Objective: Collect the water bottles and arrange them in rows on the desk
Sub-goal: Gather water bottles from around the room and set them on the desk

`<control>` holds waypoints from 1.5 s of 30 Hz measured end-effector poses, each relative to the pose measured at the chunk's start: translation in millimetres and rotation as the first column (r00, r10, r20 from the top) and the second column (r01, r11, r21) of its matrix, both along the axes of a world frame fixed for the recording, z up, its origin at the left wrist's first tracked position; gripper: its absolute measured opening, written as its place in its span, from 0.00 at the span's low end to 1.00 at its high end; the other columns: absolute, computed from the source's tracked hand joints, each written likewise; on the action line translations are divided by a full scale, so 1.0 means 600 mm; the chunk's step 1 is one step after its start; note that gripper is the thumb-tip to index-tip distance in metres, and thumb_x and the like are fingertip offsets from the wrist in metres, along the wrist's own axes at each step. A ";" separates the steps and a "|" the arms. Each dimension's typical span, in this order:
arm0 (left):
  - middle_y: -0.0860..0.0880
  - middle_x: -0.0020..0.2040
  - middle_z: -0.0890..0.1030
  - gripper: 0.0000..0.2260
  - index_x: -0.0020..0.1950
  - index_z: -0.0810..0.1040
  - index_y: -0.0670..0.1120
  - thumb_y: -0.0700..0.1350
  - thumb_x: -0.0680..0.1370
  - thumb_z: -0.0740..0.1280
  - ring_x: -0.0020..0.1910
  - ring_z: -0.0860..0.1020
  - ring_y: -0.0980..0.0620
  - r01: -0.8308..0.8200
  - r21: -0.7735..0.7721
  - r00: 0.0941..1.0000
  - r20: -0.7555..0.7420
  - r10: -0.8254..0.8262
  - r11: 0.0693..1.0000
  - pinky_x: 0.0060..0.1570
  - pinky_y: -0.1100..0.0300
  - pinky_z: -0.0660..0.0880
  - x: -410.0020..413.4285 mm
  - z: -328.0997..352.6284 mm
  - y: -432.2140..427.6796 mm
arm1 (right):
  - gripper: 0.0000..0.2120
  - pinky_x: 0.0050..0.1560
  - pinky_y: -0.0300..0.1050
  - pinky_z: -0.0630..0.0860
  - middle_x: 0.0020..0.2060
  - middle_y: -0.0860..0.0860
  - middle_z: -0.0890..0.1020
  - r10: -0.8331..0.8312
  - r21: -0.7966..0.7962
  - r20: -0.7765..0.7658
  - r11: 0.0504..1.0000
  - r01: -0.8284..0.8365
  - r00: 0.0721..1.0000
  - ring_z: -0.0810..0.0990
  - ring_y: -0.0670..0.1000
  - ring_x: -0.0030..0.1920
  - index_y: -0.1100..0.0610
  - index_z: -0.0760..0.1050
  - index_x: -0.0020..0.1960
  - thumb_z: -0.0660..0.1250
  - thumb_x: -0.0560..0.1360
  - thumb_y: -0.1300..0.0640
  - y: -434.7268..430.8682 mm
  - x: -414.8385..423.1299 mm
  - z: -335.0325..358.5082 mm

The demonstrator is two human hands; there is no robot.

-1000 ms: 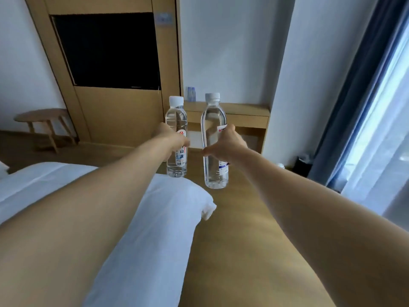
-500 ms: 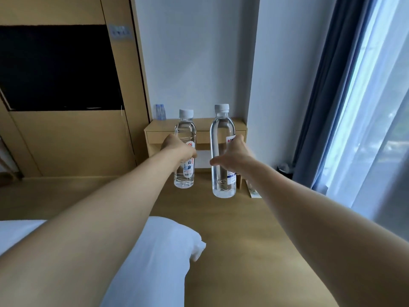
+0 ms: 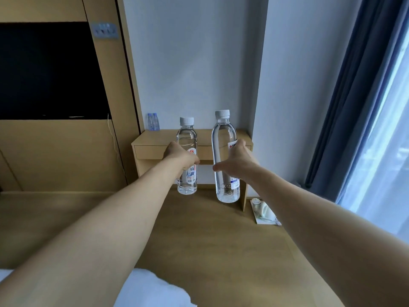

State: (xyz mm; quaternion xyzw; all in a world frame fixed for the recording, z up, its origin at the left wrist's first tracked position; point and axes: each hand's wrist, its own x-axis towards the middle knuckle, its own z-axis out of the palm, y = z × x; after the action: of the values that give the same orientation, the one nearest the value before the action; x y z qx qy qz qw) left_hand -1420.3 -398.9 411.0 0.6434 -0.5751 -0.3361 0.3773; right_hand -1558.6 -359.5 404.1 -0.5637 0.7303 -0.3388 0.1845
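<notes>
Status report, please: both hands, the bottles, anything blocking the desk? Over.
Left hand grips shorter bottle, right hand grips taller bottle, both upright. Desk ahead, two small bottles at its back left. Nothing in between.

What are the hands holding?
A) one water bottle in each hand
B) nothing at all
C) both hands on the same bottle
A: the left hand grips the left bottle and the right hand grips the right bottle, both upright with their caps on.
</notes>
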 end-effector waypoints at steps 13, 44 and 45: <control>0.43 0.51 0.79 0.17 0.57 0.74 0.41 0.35 0.70 0.73 0.47 0.77 0.45 -0.007 0.026 1.000 -0.010 0.008 1.000 0.44 0.57 0.75 -0.051 -0.039 -0.433 | 0.38 0.50 0.47 0.77 0.60 0.53 0.75 0.031 0.029 -0.023 0.999 -0.031 0.999 0.76 0.53 0.51 0.58 0.58 0.67 0.77 0.66 0.51 -0.422 -0.067 -0.031; 0.44 0.51 0.81 0.22 0.57 0.76 0.42 0.38 0.65 0.76 0.49 0.81 0.43 -0.167 0.074 0.985 -0.041 0.170 0.983 0.51 0.52 0.79 -0.092 -0.110 -1.481 | 0.31 0.48 0.49 0.75 0.38 0.47 0.69 0.256 0.032 0.064 0.965 -0.259 0.965 0.73 0.52 0.44 0.58 0.59 0.60 0.75 0.66 0.57 -1.480 -0.125 -0.059; 0.44 0.52 0.81 0.22 0.58 0.75 0.42 0.38 0.65 0.76 0.49 0.81 0.44 -0.173 0.078 0.983 -0.049 0.177 0.982 0.50 0.52 0.79 -0.089 -0.117 -1.509 | 0.31 0.48 0.48 0.75 0.37 0.46 0.69 0.263 0.038 0.055 0.964 -0.265 0.963 0.73 0.52 0.45 0.59 0.59 0.61 0.75 0.66 0.57 -1.509 -0.121 -0.065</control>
State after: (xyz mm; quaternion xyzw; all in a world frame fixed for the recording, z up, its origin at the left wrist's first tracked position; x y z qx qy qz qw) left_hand -1473.6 -1304.5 341.1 0.6953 -0.4929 -0.3401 0.3974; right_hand -1631.2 -1265.1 365.1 -0.6432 0.6512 -0.3087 0.2586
